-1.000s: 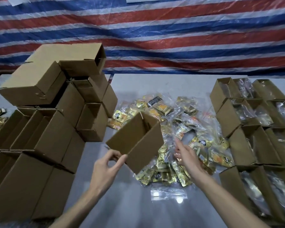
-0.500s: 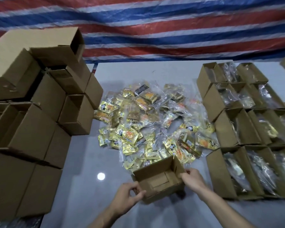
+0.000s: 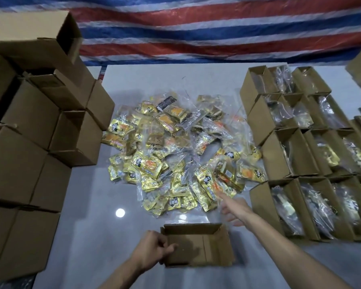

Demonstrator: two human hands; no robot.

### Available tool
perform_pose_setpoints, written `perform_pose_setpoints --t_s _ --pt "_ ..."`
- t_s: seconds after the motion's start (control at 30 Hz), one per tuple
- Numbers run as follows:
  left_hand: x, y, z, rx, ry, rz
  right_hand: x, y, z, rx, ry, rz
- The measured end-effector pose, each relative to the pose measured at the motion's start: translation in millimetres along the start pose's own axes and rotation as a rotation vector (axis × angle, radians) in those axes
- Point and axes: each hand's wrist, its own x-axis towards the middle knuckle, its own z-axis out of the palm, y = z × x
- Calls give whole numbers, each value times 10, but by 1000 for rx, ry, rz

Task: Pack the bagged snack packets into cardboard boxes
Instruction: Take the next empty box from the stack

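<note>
An open, empty cardboard box point(image 3: 198, 245) stands on the white table point(image 3: 88, 236) near the front edge. My left hand point(image 3: 154, 250) grips its left wall, thumb inside the box. My right hand point(image 3: 233, 209) is off the box and stretches forward with the fingers extended, its tips at the near edge of the pile of bagged snack packets point(image 3: 175, 155). The packets are gold and orange inside clear plastic bags, heaped in the table's middle.
A tall stack of empty cardboard boxes point(image 3: 35, 132) fills the left side. Rows of open boxes holding bagged packets point(image 3: 306, 153) line the right side. A striped red, white and blue tarp point(image 3: 196, 28) hangs behind the table.
The box has come down from mid-air onto the table in front of me. My right hand has let go of its right wall and reached forward to the packet pile.
</note>
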Motion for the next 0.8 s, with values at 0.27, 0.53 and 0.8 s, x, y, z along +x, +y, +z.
perform_pose_setpoints --t_s 0.27,0.53,0.8 --pt "119 294 70 -149 -66 -37 799 -431 6 -164 84 -374" --pt "253 483 -21 -138 52 -71 1123 -741 -13 -847 253 -377" --pt "474 444 -84 -51 44 -8 1251 -491 -165 -962 465 -521"
